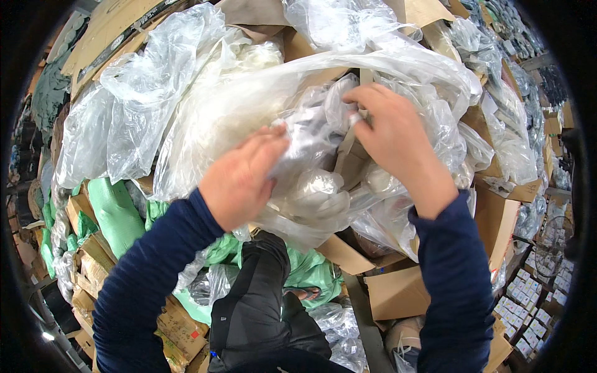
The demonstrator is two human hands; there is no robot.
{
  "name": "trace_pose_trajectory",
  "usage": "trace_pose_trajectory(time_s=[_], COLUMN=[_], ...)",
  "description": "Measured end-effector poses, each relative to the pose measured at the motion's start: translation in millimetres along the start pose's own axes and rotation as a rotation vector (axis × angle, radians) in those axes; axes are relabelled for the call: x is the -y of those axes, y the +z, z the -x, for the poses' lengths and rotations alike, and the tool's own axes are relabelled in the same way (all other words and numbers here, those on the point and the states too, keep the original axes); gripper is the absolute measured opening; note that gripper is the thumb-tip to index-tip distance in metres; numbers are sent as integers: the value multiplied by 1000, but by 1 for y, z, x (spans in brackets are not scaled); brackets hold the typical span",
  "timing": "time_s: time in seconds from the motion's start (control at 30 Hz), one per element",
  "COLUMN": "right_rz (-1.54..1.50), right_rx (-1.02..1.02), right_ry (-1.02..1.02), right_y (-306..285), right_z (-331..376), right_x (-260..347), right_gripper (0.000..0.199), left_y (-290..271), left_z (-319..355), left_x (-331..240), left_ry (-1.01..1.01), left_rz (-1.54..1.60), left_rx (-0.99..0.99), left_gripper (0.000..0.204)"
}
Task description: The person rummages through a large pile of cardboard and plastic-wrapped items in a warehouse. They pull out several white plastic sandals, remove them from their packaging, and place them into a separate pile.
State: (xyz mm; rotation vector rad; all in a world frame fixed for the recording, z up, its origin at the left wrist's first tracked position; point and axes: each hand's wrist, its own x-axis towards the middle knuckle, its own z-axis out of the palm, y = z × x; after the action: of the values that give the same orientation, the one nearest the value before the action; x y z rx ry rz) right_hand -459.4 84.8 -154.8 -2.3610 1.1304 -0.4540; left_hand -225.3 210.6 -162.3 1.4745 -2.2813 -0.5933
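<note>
A large clear plastic liner (211, 118) spreads over an open carton, with smaller clear plastic bags (320, 189) bunched inside it. Between my hands lies a plastic-wrapped packet (308, 127), whitish grey inside; its contents cannot be made out. My left hand (242, 177) is at the packet's left side, slightly blurred, fingers stretched out and thumb apart. On the other side, my right hand (392, 127) has index finger and thumb closed on the clear plastic bag (339, 104). Something white shows around its thumb. A cardboard flap (351, 158) stands just below that hand.
More clear plastic sheeting (149, 81) covers the far left. Green plastic sacks (115, 214) and worn cartons (180, 326) lie lower left. Open cardboard boxes (398, 292) stand near my right forearm. Many small white boxes (528, 304) fill the far right. My leg (249, 298) is below.
</note>
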Motion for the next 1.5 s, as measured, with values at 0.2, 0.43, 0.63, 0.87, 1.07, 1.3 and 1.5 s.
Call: trace_pose_trajectory(time_s=[0.2, 0.43, 0.63, 0.87, 1.07, 1.3, 1.5], right_rz=[328, 459, 376, 73, 265, -103, -143], right_rx=[228, 197, 20, 180, 266, 130, 350], right_ry=[10, 92, 134, -138, -123, -487, -484], right_y=[38, 14, 14, -19, 45, 5, -24], right_z=[-21, -9, -4, -2, -29, 44, 66], right_x=[-4, -23, -35, 13, -13, -3, 57], right_gripper=[63, 33, 22, 25, 20, 25, 25], left_y=[17, 54, 59, 56, 39, 5, -2], left_z=[20, 5, -6, -2, -17, -55, -55], left_x=[-41, -96, -96, -70, -56, 39, 27], left_ry=[6, -7, 12, -158, -273, -348, -220], left_rz=[-124, -118, -102, 367, 514, 813, 783], left_rx=[37, -70, -168, -389, -363, -658, -382], left_gripper=[64, 36, 37, 57, 45, 58, 43])
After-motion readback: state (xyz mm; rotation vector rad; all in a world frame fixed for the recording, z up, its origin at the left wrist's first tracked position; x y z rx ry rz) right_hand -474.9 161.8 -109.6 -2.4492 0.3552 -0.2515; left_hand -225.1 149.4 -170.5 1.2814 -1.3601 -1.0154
